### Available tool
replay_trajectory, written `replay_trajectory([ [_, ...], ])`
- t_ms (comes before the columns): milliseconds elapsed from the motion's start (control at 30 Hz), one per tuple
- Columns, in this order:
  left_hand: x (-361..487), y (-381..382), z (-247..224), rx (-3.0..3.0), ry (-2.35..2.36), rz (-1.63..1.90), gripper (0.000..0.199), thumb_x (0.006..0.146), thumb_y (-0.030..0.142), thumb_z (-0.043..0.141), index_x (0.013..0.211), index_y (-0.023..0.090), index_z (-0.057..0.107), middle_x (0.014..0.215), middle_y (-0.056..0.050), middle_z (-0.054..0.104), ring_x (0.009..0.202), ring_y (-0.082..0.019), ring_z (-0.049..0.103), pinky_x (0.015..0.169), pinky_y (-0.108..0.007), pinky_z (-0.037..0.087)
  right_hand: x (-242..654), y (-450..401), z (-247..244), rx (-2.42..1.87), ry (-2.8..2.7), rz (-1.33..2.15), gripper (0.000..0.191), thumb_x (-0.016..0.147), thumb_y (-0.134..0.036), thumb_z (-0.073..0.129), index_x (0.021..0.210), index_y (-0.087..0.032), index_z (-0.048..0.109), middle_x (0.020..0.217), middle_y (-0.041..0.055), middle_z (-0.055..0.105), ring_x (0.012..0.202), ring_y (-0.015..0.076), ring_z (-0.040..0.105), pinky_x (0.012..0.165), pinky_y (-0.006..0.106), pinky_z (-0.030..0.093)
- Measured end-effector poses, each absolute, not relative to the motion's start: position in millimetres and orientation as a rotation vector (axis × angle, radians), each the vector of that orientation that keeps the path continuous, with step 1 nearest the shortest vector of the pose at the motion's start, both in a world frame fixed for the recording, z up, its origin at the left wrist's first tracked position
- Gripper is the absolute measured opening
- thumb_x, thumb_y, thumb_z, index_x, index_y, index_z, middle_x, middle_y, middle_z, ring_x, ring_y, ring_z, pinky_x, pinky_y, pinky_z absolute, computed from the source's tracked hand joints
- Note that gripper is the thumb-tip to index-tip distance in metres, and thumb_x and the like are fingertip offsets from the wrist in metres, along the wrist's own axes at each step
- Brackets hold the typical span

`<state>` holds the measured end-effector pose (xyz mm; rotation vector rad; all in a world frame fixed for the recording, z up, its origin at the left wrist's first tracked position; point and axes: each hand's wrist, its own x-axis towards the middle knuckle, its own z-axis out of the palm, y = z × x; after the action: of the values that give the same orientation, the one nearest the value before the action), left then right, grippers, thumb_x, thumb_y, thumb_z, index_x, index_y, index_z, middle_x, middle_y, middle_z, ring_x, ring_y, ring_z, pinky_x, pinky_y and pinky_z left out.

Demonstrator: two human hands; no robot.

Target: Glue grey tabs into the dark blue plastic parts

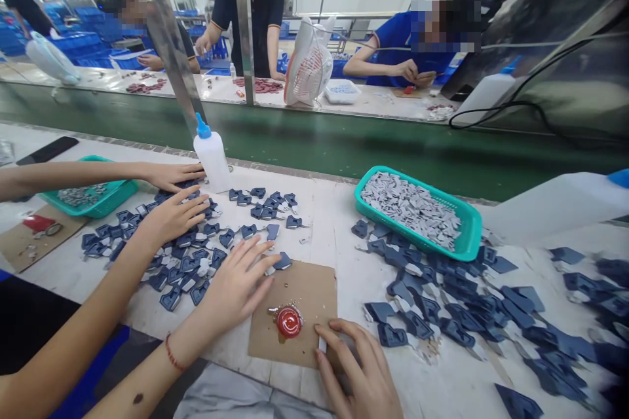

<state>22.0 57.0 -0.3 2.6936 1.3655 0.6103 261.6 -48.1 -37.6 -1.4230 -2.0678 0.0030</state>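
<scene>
My left hand (236, 288), a red string bracelet at its wrist, is open with fingers spread over the left edge of a brown cardboard square (317, 281). By its fingertips lies a dark blue plastic piece (284, 262). My right hand (361, 370) pinches a small whitish piece (322, 343) between thumb and forefinger at the cardboard's right edge. A shiny red round cap (289, 322), ringed by wet clear liquid, sits on the cardboard. Many dark blue pieces with pale tabs lie in a left pile (181, 262) and a right pile (442, 301).
A green basket (472, 236) of small grey pieces stands back right. A white bottle (211, 157) with a blue nozzle is behind the left pile; another bottle (555, 209) lies at right. A neighbour's hands (170, 216) reach in from the left. Co-workers sit across the green divider (295, 137).
</scene>
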Motion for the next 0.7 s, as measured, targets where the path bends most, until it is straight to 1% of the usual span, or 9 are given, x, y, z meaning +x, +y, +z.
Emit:
replay_trajectory([
  [67, 35, 70, -1, 2.711, 1.321, 0.527, 0.032, 0.097, 0.028, 0.047, 0.128, 0.025, 0.056, 0.143, -0.007, 0.055, 0.139, -0.031, 0.042, 0.112, -0.054, 0.04, 262, -49, -38, -1.42, -2.064, 0.014, 0.025, 0.095, -0.029, 0.053, 0.117, -0.023, 0.062, 0.111, 0.0113, 0.06, 0.105, 0.0246, 0.06, 0.082, 0.037, 0.054],
  [133, 43, 80, -4, 2.719, 1.329, 0.49, 0.027, 0.096, 0.028, 0.049, 0.12, 0.024, 0.06, 0.139, -0.006, 0.059, 0.137, -0.031, 0.045, 0.112, -0.053, 0.041, 262, -50, -38, -1.422, -2.055, 0.018, 0.025, 0.094, -0.029, 0.054, 0.117, -0.023, 0.062, 0.111, 0.011, 0.061, 0.104, 0.0243, 0.06, 0.082, 0.037, 0.054],
  [200, 43, 85, -7, 2.703, 1.388, 0.502, 0.023, 0.095, 0.023, 0.046, 0.113, 0.021, 0.061, 0.135, -0.008, 0.062, 0.136, -0.031, 0.046, 0.112, -0.053, 0.04, 262, -50, -38, -1.423, -2.044, 0.017, 0.024, 0.094, -0.029, 0.054, 0.116, -0.023, 0.063, 0.11, 0.0108, 0.061, 0.103, 0.0241, 0.061, 0.081, 0.037, 0.054],
  [267, 38, 86, -11, 2.669, 1.483, 0.531, 0.023, 0.094, 0.017, 0.043, 0.109, 0.018, 0.06, 0.137, -0.011, 0.06, 0.139, -0.032, 0.044, 0.113, -0.054, 0.04, 263, -51, -39, -1.421, -2.032, 0.018, 0.023, 0.094, -0.028, 0.055, 0.114, -0.023, 0.064, 0.11, 0.0105, 0.062, 0.103, 0.024, 0.061, 0.081, 0.037, 0.055],
  [300, 34, 85, -12, 2.653, 1.53, 0.542, 0.025, 0.094, 0.015, 0.041, 0.108, 0.019, 0.06, 0.14, -0.011, 0.058, 0.14, -0.032, 0.042, 0.113, -0.054, 0.039, 263, -51, -39, -1.421, -2.031, 0.024, 0.023, 0.093, -0.028, 0.055, 0.114, -0.023, 0.064, 0.11, 0.0105, 0.062, 0.103, 0.024, 0.061, 0.082, 0.037, 0.055],
  [400, 20, 81, -16, 2.618, 1.642, 0.553, 0.031, 0.093, 0.012, 0.038, 0.111, 0.024, 0.06, 0.145, -0.007, 0.055, 0.14, -0.03, 0.043, 0.112, -0.054, 0.04, 264, -50, -41, -1.437, -2.041, 0.051, 0.025, 0.092, -0.028, 0.057, 0.116, -0.023, 0.064, 0.112, 0.0107, 0.062, 0.105, 0.0245, 0.061, 0.083, 0.038, 0.055],
  [467, 11, 81, -18, 2.599, 1.712, 0.554, 0.033, 0.093, 0.013, 0.037, 0.114, 0.024, 0.059, 0.146, -0.006, 0.054, 0.139, -0.032, 0.044, 0.111, -0.056, 0.041, 265, -50, -42, -1.447, -2.047, 0.065, 0.026, 0.092, -0.028, 0.058, 0.116, -0.024, 0.064, 0.113, 0.0109, 0.062, 0.106, 0.0247, 0.061, 0.084, 0.038, 0.055],
  [600, -9, 83, -22, 2.551, 1.864, 0.576, 0.032, 0.094, 0.016, 0.036, 0.117, 0.018, 0.059, 0.147, -0.014, 0.051, 0.139, -0.037, 0.042, 0.108, -0.061, 0.039, 266, -51, -44, -1.452, -2.048, 0.073, 0.026, 0.091, -0.028, 0.059, 0.117, -0.024, 0.064, 0.114, 0.0112, 0.062, 0.106, 0.0252, 0.062, 0.084, 0.039, 0.055],
  [700, -25, 86, -22, 2.523, 1.935, 0.597, 0.032, 0.094, 0.017, 0.037, 0.116, 0.018, 0.06, 0.146, -0.014, 0.052, 0.139, -0.038, 0.041, 0.107, -0.062, 0.038, 268, -51, -44, -1.449, -2.058, 0.074, 0.028, 0.091, -0.028, 0.06, 0.118, -0.024, 0.063, 0.114, 0.0113, 0.062, 0.106, 0.0252, 0.062, 0.084, 0.039, 0.056],
])
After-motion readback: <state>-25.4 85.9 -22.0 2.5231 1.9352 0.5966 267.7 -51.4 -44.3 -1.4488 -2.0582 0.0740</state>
